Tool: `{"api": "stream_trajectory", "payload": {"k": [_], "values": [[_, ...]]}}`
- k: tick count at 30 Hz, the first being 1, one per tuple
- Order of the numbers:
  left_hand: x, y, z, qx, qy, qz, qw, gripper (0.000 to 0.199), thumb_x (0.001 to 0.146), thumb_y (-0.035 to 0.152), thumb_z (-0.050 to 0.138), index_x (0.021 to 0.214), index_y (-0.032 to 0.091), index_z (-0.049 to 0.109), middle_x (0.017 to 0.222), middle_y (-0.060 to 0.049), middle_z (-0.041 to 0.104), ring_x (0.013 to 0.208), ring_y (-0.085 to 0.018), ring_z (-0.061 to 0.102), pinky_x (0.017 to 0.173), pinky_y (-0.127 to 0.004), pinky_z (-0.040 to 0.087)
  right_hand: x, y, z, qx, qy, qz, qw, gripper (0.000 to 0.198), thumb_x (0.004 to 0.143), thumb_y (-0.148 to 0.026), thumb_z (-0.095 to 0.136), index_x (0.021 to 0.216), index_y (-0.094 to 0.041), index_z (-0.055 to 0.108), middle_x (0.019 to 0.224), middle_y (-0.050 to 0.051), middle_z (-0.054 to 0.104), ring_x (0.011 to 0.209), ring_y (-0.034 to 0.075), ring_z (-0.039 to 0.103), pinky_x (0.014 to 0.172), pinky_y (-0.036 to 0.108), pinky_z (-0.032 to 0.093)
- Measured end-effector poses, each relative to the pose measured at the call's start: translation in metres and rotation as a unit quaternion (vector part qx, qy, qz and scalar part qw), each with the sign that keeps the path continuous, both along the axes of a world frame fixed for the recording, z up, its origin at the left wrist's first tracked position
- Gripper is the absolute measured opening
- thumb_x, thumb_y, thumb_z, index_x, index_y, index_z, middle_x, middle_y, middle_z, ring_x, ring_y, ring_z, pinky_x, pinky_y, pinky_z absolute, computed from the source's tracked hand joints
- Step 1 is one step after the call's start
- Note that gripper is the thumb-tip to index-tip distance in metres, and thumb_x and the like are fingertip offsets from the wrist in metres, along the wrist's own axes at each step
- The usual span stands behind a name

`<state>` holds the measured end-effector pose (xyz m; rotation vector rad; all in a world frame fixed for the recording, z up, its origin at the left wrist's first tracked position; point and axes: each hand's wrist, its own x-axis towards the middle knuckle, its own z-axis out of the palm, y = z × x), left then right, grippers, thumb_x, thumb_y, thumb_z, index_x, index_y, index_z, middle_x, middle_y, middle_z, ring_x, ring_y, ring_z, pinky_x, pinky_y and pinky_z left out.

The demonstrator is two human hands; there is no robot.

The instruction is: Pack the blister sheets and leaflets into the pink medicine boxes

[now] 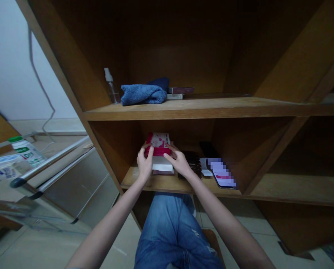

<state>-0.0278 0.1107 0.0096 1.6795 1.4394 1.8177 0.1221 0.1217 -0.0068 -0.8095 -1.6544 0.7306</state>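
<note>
Head: both hands (145,163) (181,162) above wooden shelf (137,183), fingers (150,152) clasping red box (159,142); tiled floor (124,233) below.

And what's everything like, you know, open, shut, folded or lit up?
Red-and-white box: looks shut, held
Left hand: holding the box's left side
Right hand: holding its right side
White box: underneath, can't tell if shut
Spray bottle: standing up
Blue towel: folded
Phone: face up, screen lit
Green-capped bottle: cap on
</note>
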Motion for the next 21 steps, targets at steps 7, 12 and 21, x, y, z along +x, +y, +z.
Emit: {"api": "stream_trajectory", "payload": {"k": [7,12,21], "values": [[-0.019,-0.051,-0.001,0.035,-0.012,0.112,0.993,0.025,0.082,0.035,0.052,0.105,0.025,0.052,0.122,-0.005,0.053,0.117,-0.022,0.045,0.099,-0.039,0.033,-0.024,-0.054,0.009,-0.013,-0.065,0.046,0.997,0.060,0.079,-0.044,0.058,0.134,-0.024,0.042,0.144,0.008,0.035,0.133,0.022,0.031,0.108,0.040,0.028],[-0.038,-0.084,-0.016,0.001,-0.060,0.189,0.980,0.025,0.079,0.033,0.053,0.103,0.026,0.051,0.117,-0.005,0.052,0.113,-0.024,0.046,0.096,-0.042,0.035,-0.045,-0.082,0.003,-0.030,-0.109,0.110,0.987,0.066,0.078,-0.043,0.059,0.137,-0.025,0.037,0.148,0.007,0.024,0.135,0.023,0.027,0.110,0.041,0.025],[-0.065,-0.082,-0.063,-0.056,-0.169,0.196,0.964,0.030,0.066,0.040,0.064,0.085,0.019,0.055,0.089,-0.002,0.057,0.085,-0.020,0.055,0.080,-0.034,0.042,-0.063,-0.095,-0.024,-0.059,-0.165,0.125,0.977,0.066,0.079,-0.037,0.059,0.138,-0.017,0.036,0.149,0.013,0.020,0.135,0.026,0.025,0.109,0.041,0.025]]}}
